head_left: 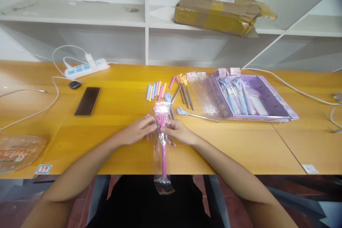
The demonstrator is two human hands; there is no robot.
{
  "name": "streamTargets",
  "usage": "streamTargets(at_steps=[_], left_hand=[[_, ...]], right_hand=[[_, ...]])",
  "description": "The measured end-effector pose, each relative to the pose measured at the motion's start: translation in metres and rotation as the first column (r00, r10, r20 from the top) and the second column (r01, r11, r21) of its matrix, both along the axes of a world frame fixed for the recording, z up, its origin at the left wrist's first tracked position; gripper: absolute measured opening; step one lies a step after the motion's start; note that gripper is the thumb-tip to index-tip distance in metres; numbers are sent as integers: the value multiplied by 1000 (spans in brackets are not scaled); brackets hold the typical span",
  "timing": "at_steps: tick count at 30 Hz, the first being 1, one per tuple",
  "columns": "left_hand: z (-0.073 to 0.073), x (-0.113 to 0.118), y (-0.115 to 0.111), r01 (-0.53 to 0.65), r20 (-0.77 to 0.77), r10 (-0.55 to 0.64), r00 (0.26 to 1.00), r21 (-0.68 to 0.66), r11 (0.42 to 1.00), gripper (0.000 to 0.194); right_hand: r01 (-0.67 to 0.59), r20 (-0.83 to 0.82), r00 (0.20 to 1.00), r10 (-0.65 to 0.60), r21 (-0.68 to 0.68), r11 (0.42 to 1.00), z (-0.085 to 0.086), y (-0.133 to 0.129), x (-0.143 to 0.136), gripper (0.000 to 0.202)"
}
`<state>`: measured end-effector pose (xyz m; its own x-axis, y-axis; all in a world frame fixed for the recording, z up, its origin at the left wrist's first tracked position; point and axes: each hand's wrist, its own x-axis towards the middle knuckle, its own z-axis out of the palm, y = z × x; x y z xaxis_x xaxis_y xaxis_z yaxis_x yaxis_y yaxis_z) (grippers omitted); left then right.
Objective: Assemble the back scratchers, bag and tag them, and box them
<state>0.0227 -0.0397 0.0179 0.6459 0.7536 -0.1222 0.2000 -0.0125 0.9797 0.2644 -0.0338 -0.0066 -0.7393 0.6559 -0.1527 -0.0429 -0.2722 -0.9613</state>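
A pink back scratcher (pixel 164 160) lies inside a clear plastic bag (pixel 158 164), claw end away from me and handle toward my lap. My left hand (pixel 141 128) is closed on the bag's left side near the claw. From the right, my right hand (pixel 178 131) grips the scratcher through the bag just below the claw. Just beyond my hands are blue-headed scratcher claws (pixel 167 97) with metal rods, partly hidden by the bag. A blue back scratcher (pixel 197 114) without a handle sleeve lies to the right. Yellow and pink claws (pixel 184 79) on rods sit farther back.
Several coloured handle sleeves (pixel 155 91) lie at centre. Clear bags (pixel 204 94) rest beside a purple box (pixel 272 117) holding bagged scratchers. At left are a phone (pixel 87 101), a power strip (pixel 88 69), cables and an orange-printed bag (pixel 21 153). A taped carton (pixel 213 12) occupies the shelf.
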Motion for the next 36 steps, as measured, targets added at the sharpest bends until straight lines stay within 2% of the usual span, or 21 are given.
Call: streamTargets(at_steps=[2,3,5,7,9,10,11,12,13,14,15,16,17,19,25,30,33,36], left_hand=[[-5,-3,9,-230,50,227,973,77,970,28],[-8,-4,12,-309,80,302,950,93,947,30],[-13,-4,16,-386,128,373,919,99,917,31],[-18,-2,17,-402,148,387,910,90,911,30],[-19,-1,15,-411,154,396,905,79,908,28],[-19,0,14,-413,153,399,904,77,907,27],[-18,0,13,-414,151,400,904,76,907,26],[-16,1,12,-416,149,402,903,76,906,26],[-14,1,11,-424,149,410,900,79,902,26],[-12,1,10,-434,149,419,896,83,897,27],[-9,1,10,-446,148,431,890,89,891,28],[-7,2,10,-457,144,442,886,99,884,30],[-5,2,10,-464,138,448,883,110,879,31],[-3,2,11,-458,120,445,888,131,879,35],[-9,1,12,-397,104,387,916,103,912,41],[-13,1,12,-362,113,355,928,50,931,42],[-15,2,10,-337,141,333,932,7,942,38],[-16,3,8,-331,141,325,935,23,943,35]], right_hand=[[-97,20,995,98,-34,995,2,-9,-6,44],[-127,26,991,128,-55,990,3,-12,-9,44],[-169,36,984,172,-79,982,3,-17,-12,46],[-208,64,975,211,-55,977,3,-16,-12,46],[-153,138,981,139,95,984,1,-9,-6,45],[-90,190,981,44,243,966,1,-4,-2,43],[-23,231,969,-84,425,905,0,1,1,41],[21,247,945,-213,606,795,-1,6,5,36],[27,242,918,-314,753,658,-2,10,7,29],[1,229,900,-371,850,526,-3,13,9,22],[-40,222,893,-391,905,424,-4,15,9,17],[-77,221,894,-389,932,353,-6,16,9,14],[-110,226,899,-374,945,307,-7,16,8,12],[-153,237,908,-345,955,254,-10,15,5,11],[-167,238,905,-353,961,221,-18,19,3,12],[-100,196,904,-381,961,257,-22,23,6,6],[-10,150,901,-407,945,326,-23,24,8,7],[130,89,911,-403,864,486,-21,26,10,9]])
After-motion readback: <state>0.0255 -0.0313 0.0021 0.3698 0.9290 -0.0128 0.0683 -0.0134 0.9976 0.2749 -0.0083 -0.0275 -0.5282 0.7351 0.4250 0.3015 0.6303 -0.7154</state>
